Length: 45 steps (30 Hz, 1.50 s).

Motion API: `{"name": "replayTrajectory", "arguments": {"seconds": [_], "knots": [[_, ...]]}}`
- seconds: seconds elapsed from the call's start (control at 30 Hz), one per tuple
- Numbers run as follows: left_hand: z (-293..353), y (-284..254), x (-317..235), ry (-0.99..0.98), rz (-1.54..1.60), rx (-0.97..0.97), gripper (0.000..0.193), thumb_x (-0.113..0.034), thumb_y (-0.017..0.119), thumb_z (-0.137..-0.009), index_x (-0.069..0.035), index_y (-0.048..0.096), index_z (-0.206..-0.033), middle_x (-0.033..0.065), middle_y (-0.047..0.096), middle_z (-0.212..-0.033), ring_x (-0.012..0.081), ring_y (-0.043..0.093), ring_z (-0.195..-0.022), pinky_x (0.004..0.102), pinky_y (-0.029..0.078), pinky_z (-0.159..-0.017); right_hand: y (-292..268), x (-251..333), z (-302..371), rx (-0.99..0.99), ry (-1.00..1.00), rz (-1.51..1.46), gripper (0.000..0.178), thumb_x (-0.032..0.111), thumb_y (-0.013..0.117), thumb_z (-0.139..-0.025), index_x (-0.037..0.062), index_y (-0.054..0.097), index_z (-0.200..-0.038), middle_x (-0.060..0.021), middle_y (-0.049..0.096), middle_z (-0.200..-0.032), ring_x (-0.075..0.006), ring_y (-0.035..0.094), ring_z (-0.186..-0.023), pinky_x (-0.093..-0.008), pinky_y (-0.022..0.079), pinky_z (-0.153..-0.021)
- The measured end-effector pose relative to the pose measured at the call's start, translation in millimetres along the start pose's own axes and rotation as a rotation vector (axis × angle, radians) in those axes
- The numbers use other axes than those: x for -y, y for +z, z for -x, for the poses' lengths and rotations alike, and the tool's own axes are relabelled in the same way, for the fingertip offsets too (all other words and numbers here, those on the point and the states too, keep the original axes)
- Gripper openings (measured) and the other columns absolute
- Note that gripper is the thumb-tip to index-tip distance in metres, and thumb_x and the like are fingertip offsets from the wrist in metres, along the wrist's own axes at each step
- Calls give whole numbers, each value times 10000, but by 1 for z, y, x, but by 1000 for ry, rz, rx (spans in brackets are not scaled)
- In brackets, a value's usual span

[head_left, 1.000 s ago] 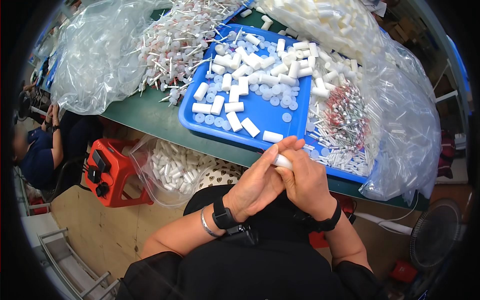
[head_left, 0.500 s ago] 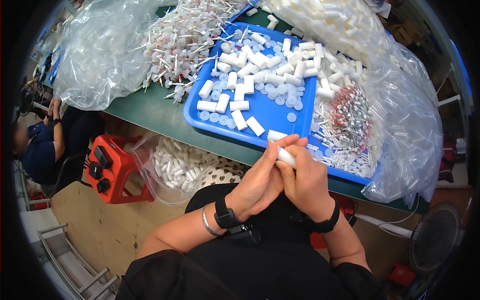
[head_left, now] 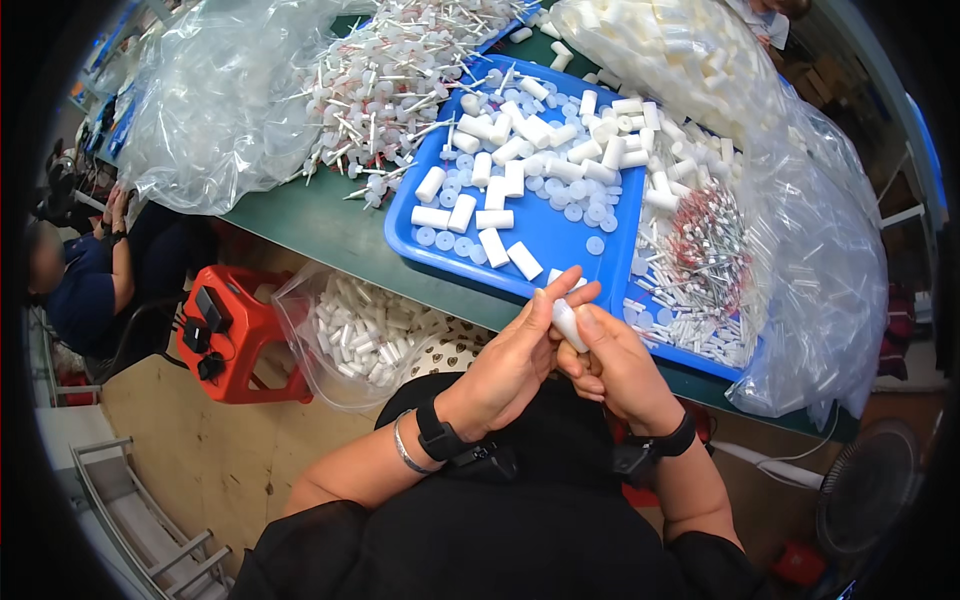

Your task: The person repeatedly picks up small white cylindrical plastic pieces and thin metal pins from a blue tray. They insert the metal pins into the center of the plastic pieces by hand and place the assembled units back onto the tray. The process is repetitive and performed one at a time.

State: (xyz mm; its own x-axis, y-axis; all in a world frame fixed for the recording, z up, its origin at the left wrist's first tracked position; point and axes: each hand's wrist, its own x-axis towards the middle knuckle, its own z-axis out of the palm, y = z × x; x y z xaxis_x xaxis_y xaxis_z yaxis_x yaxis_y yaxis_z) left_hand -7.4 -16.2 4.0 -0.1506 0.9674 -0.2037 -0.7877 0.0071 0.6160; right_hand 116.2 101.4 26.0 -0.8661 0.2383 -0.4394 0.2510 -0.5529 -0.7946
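White in hand: gripping 1 smooth cylinder (head_left: 567, 325) with the right hand (head_left: 627, 375), pressing the thumb along its side and curling the fingers beneath. Bringing the left hand (head_left: 508, 367) close against the same cylinder, extending 2 fingers past its upper end; leaving unclear whether gripping with that hand too. Holding the cylinder in front of the body, near the closest edge of a blue tray (head_left: 552, 238).

Wearing a black wristband (head_left: 438, 437) and a silver bracelet (head_left: 402, 442) on the left arm, plus a black strap (head_left: 677, 437) on the right wrist.

Facing a green table (head_left: 300, 238). Seeing loose white cylinders (head_left: 523, 260) lying in the tray among translucent discs (head_left: 595, 245). Looking, farther right, at red-wired metal pieces (head_left: 712, 240) heaped above short white tubes (head_left: 705, 333), beside a clear plastic bag (head_left: 825, 300). Looking, on the left, at a pile of white-stemmed discs (head_left: 390, 95) next to a crumpled clear bag (head_left: 215, 120).

Sitting or standing near a red stool (head_left: 232, 352) bearing black devices (head_left: 212, 310), with another person (head_left: 90, 295) in dark blue beyond.
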Motion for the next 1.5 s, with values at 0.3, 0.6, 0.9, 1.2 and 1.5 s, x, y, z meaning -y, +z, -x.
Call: {"name": "replayTrajectory", "arguments": {"seconds": [0.3,0.6,0.9,1.2,1.5], "knots": [[-1,-11,16,138,17,-3,501,-426,294,-1118,-76,467,-1431,172,367,-1588,330,472,-1386,483,392,-1150,10,-19,-7,-90,-239,381,376,329,418,-1107,-7,587,-1096,-23,525,-699,-92,447,-496,-265,378,-461],[21,-21,7,359,-69,-271,513,-419,254,-1124,-36,588,-1047,240,574,-1368,358,559,-1284,493,378,-1159,47,-20,-15,-94,-546,1171,283,247,596,-999,44,559,-1193,-181,683,-916,-402,677,-768,-494,521,-623],[83,-116,-42,735,-1086,-1028,320,-126,616,-966,-27,611,-1270,106,607,-1302,264,477,-1284,395,366,-1096,-74,47,19,-504,-561,1931,110,9,626,-818,6,644,-926,-116,614,-921,-311,647,-875,-416,544,-716],[3,-52,-74,691,-1846,-462,135,-95,720,-866,-55,737,-993,88,704,-971,295,609,-998,406,451,-883,-89,50,28,-551,-658,1739,132,42,708,-842,20,607,-924,-130,659,-852,-316,671,-761,-416,524,-653],[-30,-55,-102,300,-1869,-201,110,-72,689,-850,-11,732,-930,171,664,-953,360,640,-900,410,517,-807,-75,45,37,-668,-630,1153,252,75,837,-799,25,690,-997,-37,683,-721,-75,504,-567,-244,400,-536]]}}
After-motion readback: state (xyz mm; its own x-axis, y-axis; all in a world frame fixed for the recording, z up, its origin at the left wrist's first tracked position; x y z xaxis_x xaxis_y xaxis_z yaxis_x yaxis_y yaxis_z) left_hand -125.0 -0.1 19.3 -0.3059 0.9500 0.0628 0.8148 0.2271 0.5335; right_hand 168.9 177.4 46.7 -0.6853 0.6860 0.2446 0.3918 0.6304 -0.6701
